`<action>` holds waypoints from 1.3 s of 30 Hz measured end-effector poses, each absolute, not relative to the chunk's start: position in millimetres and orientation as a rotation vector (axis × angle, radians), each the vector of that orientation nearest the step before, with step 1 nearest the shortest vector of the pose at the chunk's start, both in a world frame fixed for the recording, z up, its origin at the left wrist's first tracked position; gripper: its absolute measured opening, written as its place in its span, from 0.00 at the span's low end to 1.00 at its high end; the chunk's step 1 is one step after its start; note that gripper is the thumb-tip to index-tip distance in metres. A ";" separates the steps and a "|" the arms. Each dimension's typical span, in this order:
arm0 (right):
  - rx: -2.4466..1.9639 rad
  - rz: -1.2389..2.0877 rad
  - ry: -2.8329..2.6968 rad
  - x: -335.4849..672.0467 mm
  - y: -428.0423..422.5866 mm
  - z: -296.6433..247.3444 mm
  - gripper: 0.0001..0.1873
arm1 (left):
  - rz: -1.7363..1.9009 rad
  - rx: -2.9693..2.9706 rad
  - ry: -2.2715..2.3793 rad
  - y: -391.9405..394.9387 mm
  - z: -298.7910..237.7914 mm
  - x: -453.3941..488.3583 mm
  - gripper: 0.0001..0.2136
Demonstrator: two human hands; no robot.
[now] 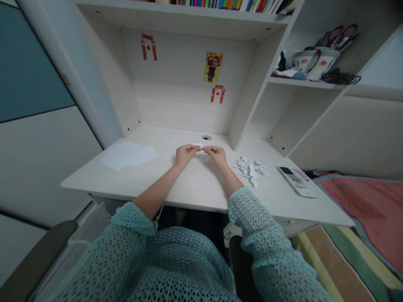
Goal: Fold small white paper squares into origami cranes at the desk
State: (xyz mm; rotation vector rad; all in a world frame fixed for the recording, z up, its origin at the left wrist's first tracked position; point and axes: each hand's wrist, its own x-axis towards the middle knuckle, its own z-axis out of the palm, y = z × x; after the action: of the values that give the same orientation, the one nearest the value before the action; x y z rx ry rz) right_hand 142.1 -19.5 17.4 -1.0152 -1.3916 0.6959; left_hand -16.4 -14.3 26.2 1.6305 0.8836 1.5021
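Note:
Between my two hands, just above the white desk (pixel 201 188), is a small folded piece of white paper (pixel 199 145). My left hand (pixel 187 153) pinches one side of it with thumb and fingertips. From the other side my right hand (pixel 215 154) pinches it too, the fingertips of both hands almost meeting. Much of the paper is covered by the fingers. To the right of my right hand lies a heap of folded white paper pieces (pixel 252 168). Flat white paper sheets (pixel 127 155) are spread on the desk's left side.
A phone (pixel 296 181) lies near the right end of the desk. Behind my hands is a round cable hole (pixel 206 137). Cups (pixel 324 61) with scissors and pens stand on the right shelf, and books (pixel 226 4) fill the top shelf.

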 end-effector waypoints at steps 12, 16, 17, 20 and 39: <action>-0.994 0.655 -1.409 141.6 -22.5 23.5 0.15 | 1.479 1.453 0.906 -7.4 22.7 -14.3 0.15; -0.971 0.626 -1.431 141.8 -20.7 21.2 0.15 | 1.462 1.372 0.896 -7.7 22.1 -13.7 0.15; -0.972 0.629 -1.427 141.5 -20.6 20.7 0.16 | 1.462 1.373 0.900 -8.2 22.6 -14.0 0.15; -0.980 0.692 -1.394 140.4 -21.9 20.9 0.16 | 1.470 1.422 0.914 -9.6 25.2 -15.5 0.14; -0.938 0.793 -1.280 138.3 -23.8 23.9 0.16 | 1.518 1.348 0.851 -6.3 20.6 -13.6 0.15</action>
State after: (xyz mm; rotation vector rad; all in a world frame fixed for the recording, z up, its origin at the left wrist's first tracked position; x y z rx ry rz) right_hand 138.3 -23.8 23.9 -0.9383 -1.2800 0.7934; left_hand -13.6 -6.3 20.6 1.3478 0.8507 1.5180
